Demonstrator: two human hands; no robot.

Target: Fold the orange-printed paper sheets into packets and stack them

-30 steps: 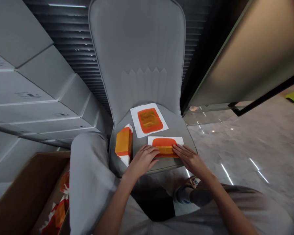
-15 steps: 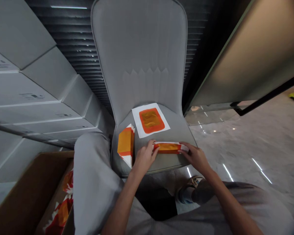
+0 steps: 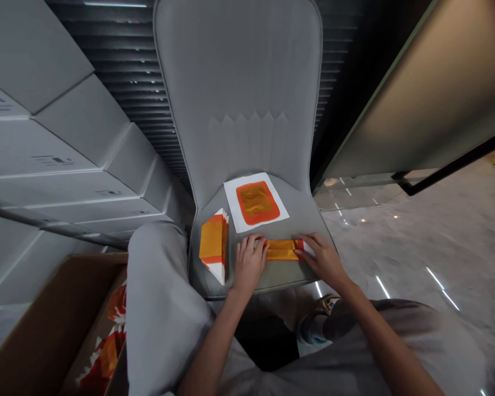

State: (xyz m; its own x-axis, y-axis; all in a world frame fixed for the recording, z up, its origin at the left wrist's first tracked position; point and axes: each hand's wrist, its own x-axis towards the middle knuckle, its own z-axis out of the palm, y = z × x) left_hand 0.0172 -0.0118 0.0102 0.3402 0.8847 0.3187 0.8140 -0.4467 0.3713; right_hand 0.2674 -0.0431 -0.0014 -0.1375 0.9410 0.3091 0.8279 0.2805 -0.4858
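the flat sheet (image 3: 258, 203), white with an orange square and a darker gold patch inside it, lies on the grey seat of the chair (image 3: 297, 269), turned slightly askew. nearer to the person than the flat sheet, and reaching a little farther right, is the folded strip (image 3: 282, 250), gold along its middle with orange and white showing at the right end. its long axis runs from left to right, almost level, across the person's view, so one end points left and the other right; creases follow that same length. the left hand (image 3: 249, 261) is closed over the left end, fingers bent on top and thumb at the near side. the right hand (image 3: 324, 258) pinches the right end, its fingers curled around the white part. to the near left of the flat sheet, the folded bundle (image 3: 213, 242) has its long axis running front to back, a white point toward the person and jagged white edges at the far end. well to the near left of the flat sheet is the open cardboard box (image 3: 45, 324), holding crumpled-looking orange and white pieces (image 3: 107, 352). farther left are stacked white boxes (image 3: 37, 143).
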